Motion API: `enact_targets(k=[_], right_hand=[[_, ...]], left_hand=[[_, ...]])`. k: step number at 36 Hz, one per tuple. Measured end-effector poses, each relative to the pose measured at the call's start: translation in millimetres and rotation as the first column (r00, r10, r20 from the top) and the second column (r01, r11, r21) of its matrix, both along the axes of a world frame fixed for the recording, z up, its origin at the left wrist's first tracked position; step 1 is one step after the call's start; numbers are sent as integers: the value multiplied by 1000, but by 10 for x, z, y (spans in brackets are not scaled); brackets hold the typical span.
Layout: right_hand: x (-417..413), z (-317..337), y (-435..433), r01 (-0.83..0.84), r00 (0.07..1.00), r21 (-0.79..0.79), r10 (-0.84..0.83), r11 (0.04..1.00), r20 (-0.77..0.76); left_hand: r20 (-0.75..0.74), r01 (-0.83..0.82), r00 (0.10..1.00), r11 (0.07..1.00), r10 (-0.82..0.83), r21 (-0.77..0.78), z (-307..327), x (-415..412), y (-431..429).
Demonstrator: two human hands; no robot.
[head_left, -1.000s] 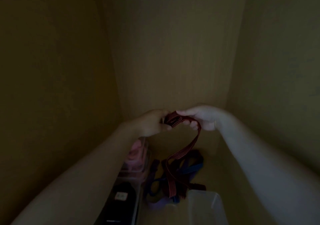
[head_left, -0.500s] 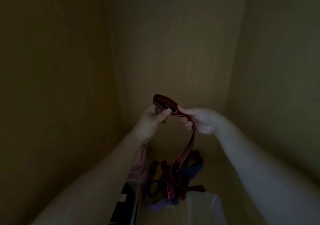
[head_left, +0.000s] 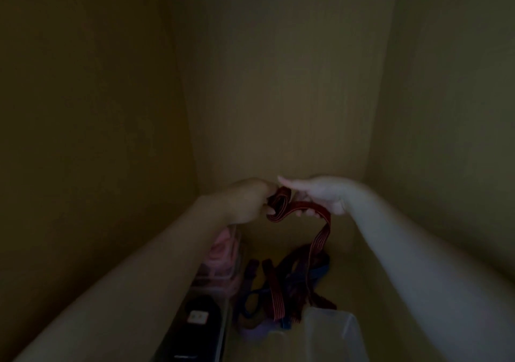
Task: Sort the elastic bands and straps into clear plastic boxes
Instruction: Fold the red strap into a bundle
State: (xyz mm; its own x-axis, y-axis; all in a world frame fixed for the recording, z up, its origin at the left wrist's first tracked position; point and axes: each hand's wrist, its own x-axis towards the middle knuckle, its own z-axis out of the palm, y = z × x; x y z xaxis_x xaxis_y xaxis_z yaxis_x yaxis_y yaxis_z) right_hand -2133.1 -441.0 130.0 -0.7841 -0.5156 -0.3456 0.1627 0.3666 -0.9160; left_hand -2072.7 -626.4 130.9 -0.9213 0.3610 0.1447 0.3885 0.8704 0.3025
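Head view: left grip (head_left: 248, 201), right grip (head_left: 320, 198) hold red strap (head_left: 282, 208) — pink bands (head_left: 220, 254) in box (head_left: 237, 246).

Free floor (head_left: 351, 283) right of strap pile (head_left: 289, 283)

Clear box (head_left: 334, 331) partly off-frame; strap pile (head_left: 289, 283) dim

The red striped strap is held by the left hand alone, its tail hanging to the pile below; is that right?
No: in the head view both the left hand and the right hand hold the red striped strap; its tail hangs to the pile.
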Motion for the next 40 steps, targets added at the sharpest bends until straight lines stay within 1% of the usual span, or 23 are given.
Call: enact_targets(k=[2,4,6,7,8,9,11,12,14,16,18,20,22,24,26,29,32,35,37,38,40], right_hand=[[8,-26,-23,43,999,29,-42,999,-32],[10,-22,-1,63,998,-29,-64,998,-23],[64,32,67,29,1000,-104,-29,994,2],[97,62,108,-8,1000,-129,9,992,11],[139,97,146,-49,999,-152,52,987,15],[176,128,176,-81,996,-188,86,979,19],[231,156,203,-96,993,-311,114,946,40],[244,154,205,-85,992,-366,112,927,53],[276,141,187,-79,991,-426,117,901,62],[304,108,154,-84,991,-454,122,887,55],[316,66,121,-66,992,-471,107,880,62],[325,42,103,-33,996,-450,66,893,59],[324,45,113,-3,999,-366,16,931,31],[323,63,137,20,1000,-237,-23,971,-10],[318,88,172,38,997,-117,-45,992,-64],[310,145,226,-7,993,20,10,1000,-119],[337,211,233,-66,990,132,81,989,-113],[363,254,223,-77,989,212,102,974,-108],[364,273,236,-79,991,210,99,975,-88],[369,281,246,-85,992,200,101,976,-75],[380,294,238,-88,991,206,107,975,-80]], left_hand=[[5,-13,1000,1000,13,12,-5,11,30],[2,-14,1000,997,14,72,7,56,48],[-17,-20,1000,977,24,214,-5,96,40],[-36,-34,998,945,48,325,-22,123,34],[-45,-54,996,889,83,455,-42,154,36],[-31,-64,994,805,101,590,-64,187,44],[52,-62,998,594,33,802,-121,229,79],[80,-61,997,513,-14,856,-155,238,102],[89,-64,995,441,-37,895,-200,255,157],[71,-54,997,373,-32,926,-233,257,212],[49,-40,999,310,-20,950,-251,245,265],[27,-25,1000,273,-6,962,-257,234,296],[11,-12,1000,296,7,955,-269,214,284],[9,-12,1000,362,10,932,-257,210,247],[25,-25,1000,456,6,889,-211,211,202],[62,-56,998,627,13,777,-125,200,114],[74,-24,997,788,-27,616,-34,170,66],[27,2,1000,915,-14,404,85,155,63],[-32,-14,999,972,22,233,131,136,51],[-45,-19,999,987,27,162,144,140,55],[-62,-20,998,997,24,69,162,159,73]])
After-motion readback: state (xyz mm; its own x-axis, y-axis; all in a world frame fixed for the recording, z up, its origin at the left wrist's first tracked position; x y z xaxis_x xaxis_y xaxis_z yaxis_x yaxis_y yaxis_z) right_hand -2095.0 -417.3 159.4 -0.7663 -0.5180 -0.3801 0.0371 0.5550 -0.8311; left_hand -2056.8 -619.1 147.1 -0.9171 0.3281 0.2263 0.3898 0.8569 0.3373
